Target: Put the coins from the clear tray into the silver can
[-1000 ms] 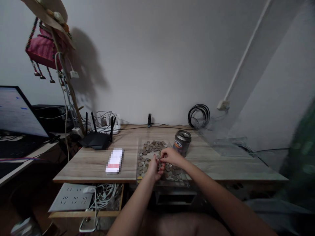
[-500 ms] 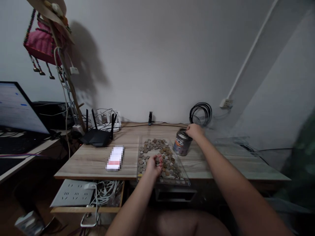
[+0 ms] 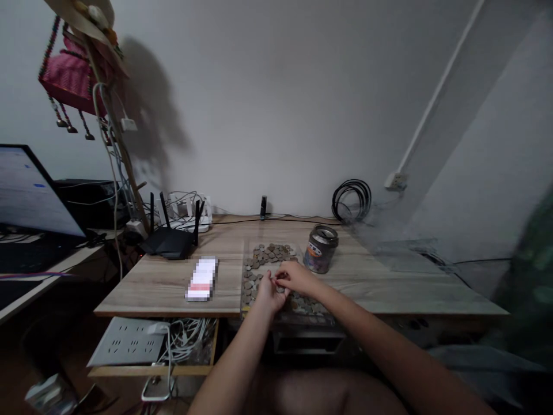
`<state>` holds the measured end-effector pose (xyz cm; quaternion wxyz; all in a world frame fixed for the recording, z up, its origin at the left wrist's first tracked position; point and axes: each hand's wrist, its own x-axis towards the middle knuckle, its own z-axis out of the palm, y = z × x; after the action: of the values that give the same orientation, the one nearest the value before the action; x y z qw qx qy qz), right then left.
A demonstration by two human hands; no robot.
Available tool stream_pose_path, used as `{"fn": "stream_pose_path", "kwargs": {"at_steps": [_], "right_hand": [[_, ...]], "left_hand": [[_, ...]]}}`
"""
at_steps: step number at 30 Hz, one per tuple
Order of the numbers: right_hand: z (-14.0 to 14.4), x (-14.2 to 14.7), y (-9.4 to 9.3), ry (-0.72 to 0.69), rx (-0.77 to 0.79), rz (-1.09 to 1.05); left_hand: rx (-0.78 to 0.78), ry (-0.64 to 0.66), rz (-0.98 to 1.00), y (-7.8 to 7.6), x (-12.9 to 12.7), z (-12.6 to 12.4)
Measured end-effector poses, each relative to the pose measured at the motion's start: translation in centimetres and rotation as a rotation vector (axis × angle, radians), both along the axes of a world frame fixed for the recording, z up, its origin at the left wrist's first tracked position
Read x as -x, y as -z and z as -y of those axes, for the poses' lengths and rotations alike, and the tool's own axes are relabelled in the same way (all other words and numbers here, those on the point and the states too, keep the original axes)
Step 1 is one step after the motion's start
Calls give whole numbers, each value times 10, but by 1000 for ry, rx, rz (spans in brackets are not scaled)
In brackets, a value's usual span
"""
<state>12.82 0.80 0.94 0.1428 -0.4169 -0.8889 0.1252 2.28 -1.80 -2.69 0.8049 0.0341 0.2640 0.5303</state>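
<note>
- Wooden table [image 3: 164, 282], with a black router [image 3: 169, 242] at its back left
- Clear tray [image 3: 246, 271] of coins [image 3: 270, 253] at the front middle
- Tin can [image 3: 320, 249] upright just right of the tray
- Right hand [image 3: 298, 278] over the coins, fingers curled, meeting the left
- Left hand [image 3: 266, 293] cupped over the tray; whether either hand holds a coin cannot be told

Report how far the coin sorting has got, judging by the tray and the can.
Done: hard to gauge; the can stands upright right of the tray, contents unseen. In hand: the left hand and right hand meet over the coins, fingertips together, apparently on a coin. Left: many loose coins cover the tray.
</note>
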Motion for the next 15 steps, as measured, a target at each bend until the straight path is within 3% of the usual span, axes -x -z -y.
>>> {"fn": "stream_pose_path", "kwargs": {"at_steps": [2, 5, 7, 9, 11, 13, 15], "right_hand": [[-1, 1, 9, 24, 77, -70], [-18, -16, -7, 115, 97, -164], [-37, -39, -32, 332, -69, -238], [-57, -67, -59, 671, -274, -253], [-74, -91, -78, 906, -302, -122], [-87, -106, -85, 998, -257, -14], [-94, -110, -84, 973, -257, 15]], "left_hand": [[-10, 20, -3, -2, 0, 1], [-4, 66, -2, -3, 1, 3], [-9, 87, 1, -2, 2, 3], [-18, 82, -5, -1, 3, 4], [-17, 69, -19, -1, 4, 4], [-14, 58, -24, 0, 4, 3], [-13, 45, -19, 0, 4, 3]]}}
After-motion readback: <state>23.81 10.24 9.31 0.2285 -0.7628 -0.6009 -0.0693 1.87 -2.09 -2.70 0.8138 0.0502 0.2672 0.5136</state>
